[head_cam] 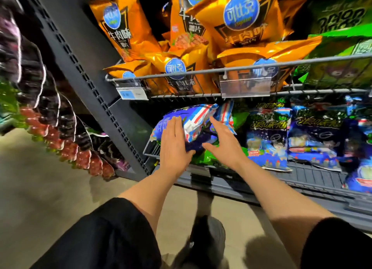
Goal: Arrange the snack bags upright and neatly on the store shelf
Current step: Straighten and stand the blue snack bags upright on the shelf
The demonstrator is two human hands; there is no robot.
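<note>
A blue snack bag (196, 118) with red and white stripes lies tilted at the left end of the lower shelf (302, 180). My left hand (174, 146) presses flat against its left side, fingers straight. My right hand (221, 142) reaches to its right side with fingers spread and thumb out, close to the bag or just touching it. A green bag (211, 158) lies under the blue one. Further right on the same shelf, two blue bags (268, 146) (314, 135) stand upright.
Orange chip bags (239, 25) fill the upper wire shelf (201, 72), with green bags (340, 53) to their right. A dark shelf upright (96, 91) rises at left. Hanging snack packs (66, 146) line the left side. The floor (50, 188) is below.
</note>
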